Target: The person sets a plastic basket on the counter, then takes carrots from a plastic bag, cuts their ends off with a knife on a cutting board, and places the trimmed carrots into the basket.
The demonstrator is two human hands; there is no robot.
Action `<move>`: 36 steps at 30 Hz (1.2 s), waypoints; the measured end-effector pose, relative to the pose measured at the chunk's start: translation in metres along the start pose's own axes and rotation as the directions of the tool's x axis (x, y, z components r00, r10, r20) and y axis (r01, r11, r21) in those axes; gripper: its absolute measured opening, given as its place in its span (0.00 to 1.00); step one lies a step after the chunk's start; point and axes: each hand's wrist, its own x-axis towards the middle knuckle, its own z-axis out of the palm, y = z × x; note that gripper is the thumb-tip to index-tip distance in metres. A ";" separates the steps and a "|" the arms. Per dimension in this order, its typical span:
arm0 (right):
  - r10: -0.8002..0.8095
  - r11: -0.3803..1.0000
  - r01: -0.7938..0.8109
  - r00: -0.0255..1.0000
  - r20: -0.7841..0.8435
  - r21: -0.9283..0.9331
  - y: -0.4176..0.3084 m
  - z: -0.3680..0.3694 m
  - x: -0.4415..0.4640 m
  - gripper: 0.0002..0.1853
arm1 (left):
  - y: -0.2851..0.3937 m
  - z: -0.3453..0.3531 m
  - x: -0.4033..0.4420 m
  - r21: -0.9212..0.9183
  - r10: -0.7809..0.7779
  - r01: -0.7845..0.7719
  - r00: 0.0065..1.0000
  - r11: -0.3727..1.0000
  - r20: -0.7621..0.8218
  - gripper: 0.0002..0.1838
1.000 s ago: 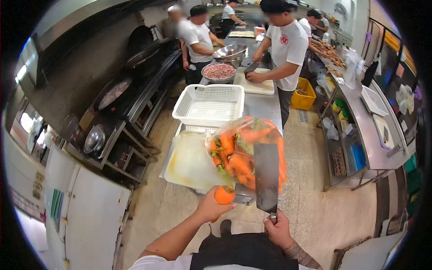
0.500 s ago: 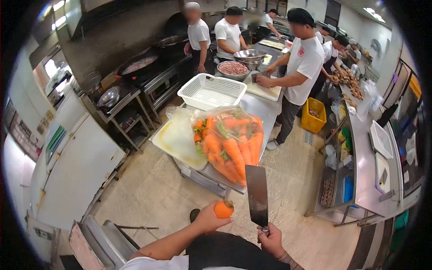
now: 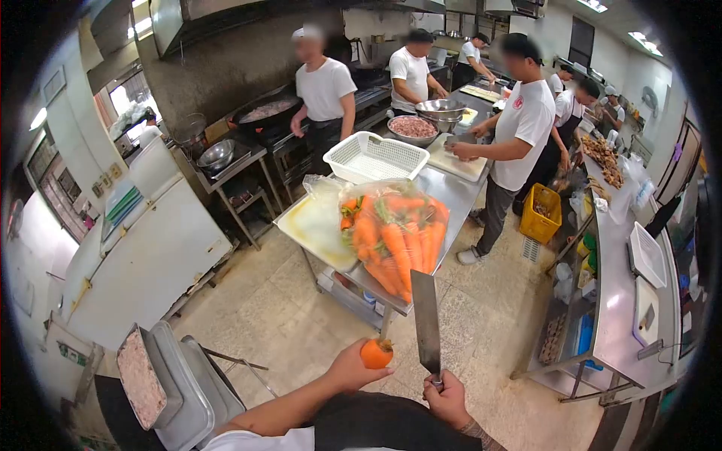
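My left hand (image 3: 347, 368) is closed around a carrot (image 3: 376, 353), whose thick stem end shows above the fingers; the rest is hidden. In my right hand (image 3: 449, 400) I grip the handle of a cleaver (image 3: 426, 319), its broad blade pointing up and away from me. Just beyond the blade lies a clear plastic bag of carrots (image 3: 398, 240) on the steel table (image 3: 444, 188). A stained white cutting board (image 3: 316, 233) sits left of the bag, partly under its plastic. Behind the bag stands a white perforated basket (image 3: 376, 156).
Across the table a co-worker (image 3: 526, 113) cuts at a white board (image 3: 470, 165), near a bowl of minced meat (image 3: 414, 129). A yellow crate (image 3: 541, 213) stands on the floor. Metal trays (image 3: 195, 383) are at my left, a steel counter (image 3: 620, 301) at right.
The view has swung to the left, so the table sits further right. The co-worker in the white cap by the stove has stepped nearer. My hands still hold the carrot and cleaver.
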 end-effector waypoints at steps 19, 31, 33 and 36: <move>-0.221 0.914 0.211 0.975 0.012 -0.347 -0.047 -0.015 0.013 0.09 | 0.027 -0.062 0.001 0.277 0.047 0.035 0.959 0.960 -0.281 0.40; -0.136 0.960 0.163 0.982 0.130 -0.228 -0.053 0.028 0.050 0.20 | 0.029 -0.138 -0.028 0.268 0.046 0.124 0.835 0.955 -0.549 0.40; -0.130 0.956 0.173 0.974 0.187 -0.236 -0.059 0.043 0.057 0.20 | 0.030 -0.150 -0.037 0.261 0.023 0.159 0.814 0.952 -0.580 0.40; -0.117 0.953 0.185 0.955 0.273 -0.240 -0.069 0.067 0.072 0.20 | 0.015 -0.169 -0.044 0.261 0.000 0.212 0.777 0.942 -0.630 0.40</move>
